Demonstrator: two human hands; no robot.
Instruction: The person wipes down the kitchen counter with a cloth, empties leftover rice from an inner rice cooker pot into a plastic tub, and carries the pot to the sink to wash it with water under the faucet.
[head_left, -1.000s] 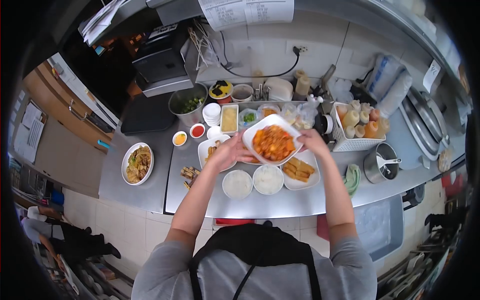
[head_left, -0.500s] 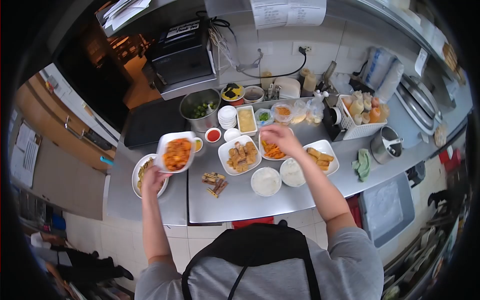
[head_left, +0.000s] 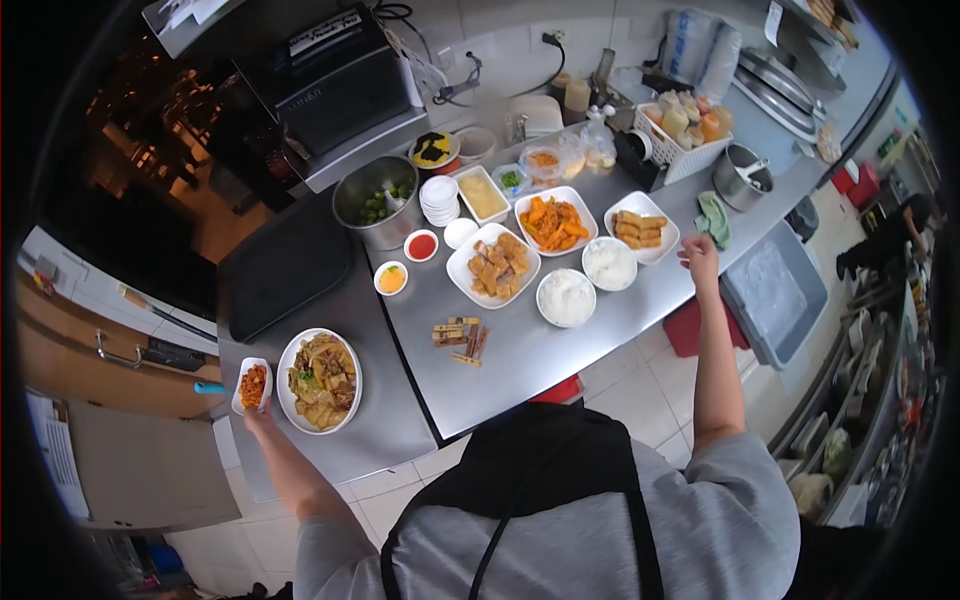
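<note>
My left hand [head_left: 258,412] grips the near end of a small white dish [head_left: 252,386] of orange-red food, low at the counter's left edge. Just right of it lies a white oval plate [head_left: 322,382] of brownish stir-fried food with green garnish. My right hand [head_left: 700,258] hovers by the counter's front edge with nothing in it, fingers loosely bent and apart. Nearest to that hand are a green cloth [head_left: 713,218] and a white dish of fried rolls [head_left: 640,230]. Farther left stand an orange-food dish [head_left: 556,222] and two bowls of white rice [head_left: 566,298] [head_left: 609,264].
Fried pieces [head_left: 497,266] fill another white dish. Small wrapped packets [head_left: 462,338] lie in front. Sauce cups [head_left: 421,245], a metal pot [head_left: 378,205] and a bottle basket [head_left: 685,135] stand behind. A grey bin [head_left: 775,290] is right of the counter. Another person [head_left: 885,240] is at far right.
My left hand has carried its dish left and down, past the oval plate. My right hand has left the orange-food dish and moved right. The whole view has turned.
</note>
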